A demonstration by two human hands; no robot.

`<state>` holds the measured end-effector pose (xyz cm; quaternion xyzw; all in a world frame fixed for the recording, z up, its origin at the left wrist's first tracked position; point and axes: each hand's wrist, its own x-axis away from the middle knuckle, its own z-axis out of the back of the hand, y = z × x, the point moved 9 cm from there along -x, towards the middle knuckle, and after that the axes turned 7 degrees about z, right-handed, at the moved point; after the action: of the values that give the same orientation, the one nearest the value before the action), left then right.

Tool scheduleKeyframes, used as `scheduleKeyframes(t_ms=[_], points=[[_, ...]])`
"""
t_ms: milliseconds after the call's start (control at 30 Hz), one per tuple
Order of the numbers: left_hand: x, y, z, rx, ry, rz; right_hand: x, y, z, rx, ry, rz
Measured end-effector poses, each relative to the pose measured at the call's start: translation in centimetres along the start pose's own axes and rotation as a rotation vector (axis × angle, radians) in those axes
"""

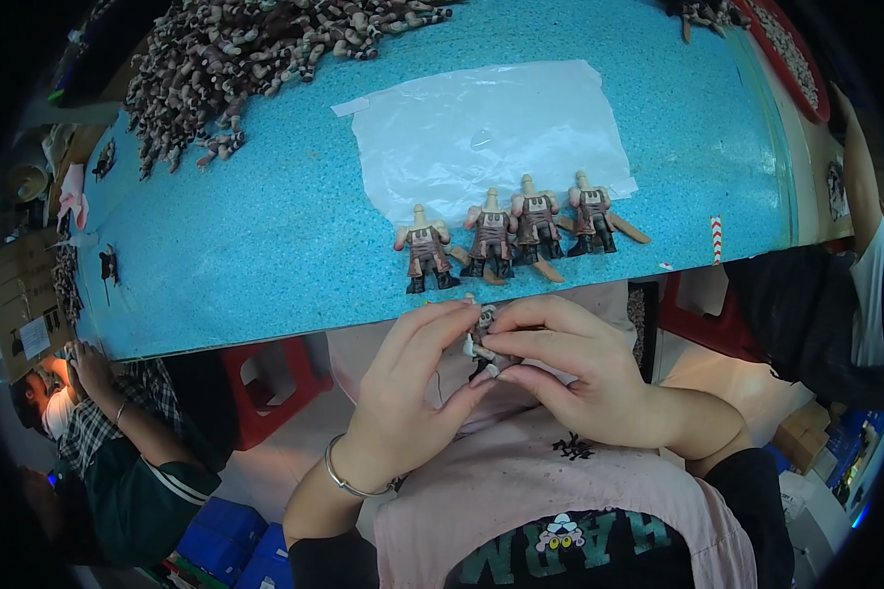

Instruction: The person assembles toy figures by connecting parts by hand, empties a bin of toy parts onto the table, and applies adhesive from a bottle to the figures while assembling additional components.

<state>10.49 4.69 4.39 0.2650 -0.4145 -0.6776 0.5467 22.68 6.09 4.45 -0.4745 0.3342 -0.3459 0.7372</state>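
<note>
Both hands, left hand (408,393) and right hand (570,368), pinch one small plastic figurine (482,339). Four headless figurines (506,236) stand in a row beyond, on blue textured table (265,245); glossy plastic sheet (491,133) farther.

- Blue textured counter (265,245), stretching away just beyond the grip.
- Four small headless brown toy figures (506,236), standing in a row on the counter just past the grip.
- Clear plastic sheet (481,128), lying flat behind the row.
- Large heap of unassembled figure parts (246,59), far off to the left.
- Red plastic stool (265,378), under the counter edge, left of the grip.
</note>
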Motion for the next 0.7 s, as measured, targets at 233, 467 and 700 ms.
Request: scheduleKeyframes(t_ms=[233,467,700], points=[[-0.2,0.2,0.4,0.041,0.003,-0.004,0.5,1.0,0.2,-0.052,0.059,-0.126],[-0.6,-0.7,0.4,0.084,0.08,-0.001,0.8,1.6,0.1,-0.119,0.075,-0.138],[-0.3,-0.9,0.2,0.095,0.149,-0.035,0.9,1.6,0.0,-0.094,0.086,-0.116]])
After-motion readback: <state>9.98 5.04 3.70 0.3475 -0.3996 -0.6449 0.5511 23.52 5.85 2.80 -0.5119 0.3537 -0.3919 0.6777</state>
